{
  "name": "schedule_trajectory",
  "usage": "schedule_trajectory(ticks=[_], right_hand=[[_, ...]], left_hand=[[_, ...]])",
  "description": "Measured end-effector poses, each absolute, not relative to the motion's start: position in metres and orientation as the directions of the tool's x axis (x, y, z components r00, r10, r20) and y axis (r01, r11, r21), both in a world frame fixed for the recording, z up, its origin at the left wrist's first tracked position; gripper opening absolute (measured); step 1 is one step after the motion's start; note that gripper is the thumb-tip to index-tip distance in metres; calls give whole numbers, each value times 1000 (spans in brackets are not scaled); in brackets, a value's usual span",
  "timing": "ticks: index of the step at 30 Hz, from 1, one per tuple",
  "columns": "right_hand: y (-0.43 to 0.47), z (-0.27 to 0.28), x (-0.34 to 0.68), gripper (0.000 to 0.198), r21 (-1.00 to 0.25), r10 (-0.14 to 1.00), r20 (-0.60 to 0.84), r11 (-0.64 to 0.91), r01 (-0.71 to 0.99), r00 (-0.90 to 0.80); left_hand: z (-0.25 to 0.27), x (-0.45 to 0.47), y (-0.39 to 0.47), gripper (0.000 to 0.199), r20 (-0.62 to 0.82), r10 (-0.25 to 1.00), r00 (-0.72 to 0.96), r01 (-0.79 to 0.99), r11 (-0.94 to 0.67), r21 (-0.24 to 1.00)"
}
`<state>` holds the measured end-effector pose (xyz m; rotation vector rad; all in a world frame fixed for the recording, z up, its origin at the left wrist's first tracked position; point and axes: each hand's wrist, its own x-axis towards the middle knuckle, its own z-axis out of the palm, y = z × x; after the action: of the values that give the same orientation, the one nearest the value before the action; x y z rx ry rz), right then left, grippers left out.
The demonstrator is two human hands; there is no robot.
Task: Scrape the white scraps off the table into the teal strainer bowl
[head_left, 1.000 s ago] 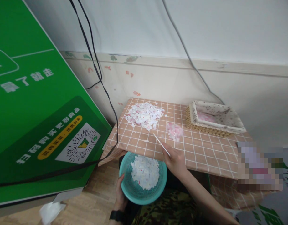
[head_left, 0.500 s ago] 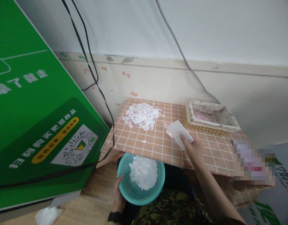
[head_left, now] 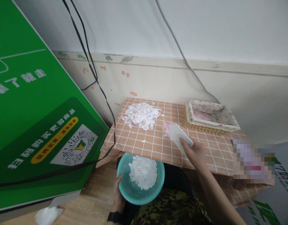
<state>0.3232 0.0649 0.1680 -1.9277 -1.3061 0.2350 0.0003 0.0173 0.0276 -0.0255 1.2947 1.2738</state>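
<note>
- Gripped a flat white slab (head_left: pixel 178 137), possibly a phone by its shape, in the right hand (head_left: pixel 195 154), closed round the near end.
- Pointed the slab's long axis forward and to the left, far end over the right side of the pink bits (head_left: pixel 167 128); could not tell whether touching or just above.
- Had the pink bits on the counter (head_left: pixel 155 151), ahead and to the left of the right hand, partly hidden by the slab; right hand much the nearer of the two.
- Grasped the left rim of a green-blue bowl (head_left: pixel 125 190) with the left hand (head_left: pixel 118 192), below the counter's front edge.
- Contained in the bowl: a mound of white scraps (head_left: pixel 144 173), apparently paper.
- Listed farther left on the counter: a white heap (head_left: pixel 141 115) of similar pieces, well apart from the slab; nearer the front edge, one loose scrap (head_left: pixel 144 141).
- Recorded beyond the right hand: a wicker basket (head_left: pixel 205 127), cloth-lined, with pink contents (head_left: pixel 201 116) too blurred to identify.
</note>
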Motion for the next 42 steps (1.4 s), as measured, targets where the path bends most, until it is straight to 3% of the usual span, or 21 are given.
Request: schedule_trajectory(ticks=[9,14,20,42], right_hand=[[72,170,315,35,-728,931,177,-96,679,320],[75,174,314,37,-714,892,208,-141,686,401],[82,175,312,38,-711,926,183,-108,695,331],[93,177,316,36,-688,928,157,-142,711,337]], left_hand=[[23,0,17,17,-710,672,-210,-706,398,586],[29,2,17,20,-701,667,-254,-683,390,618],[30,2,17,22,-708,675,-208,-704,399,587],[27,0,16,21,-713,663,-226,-708,391,588]])
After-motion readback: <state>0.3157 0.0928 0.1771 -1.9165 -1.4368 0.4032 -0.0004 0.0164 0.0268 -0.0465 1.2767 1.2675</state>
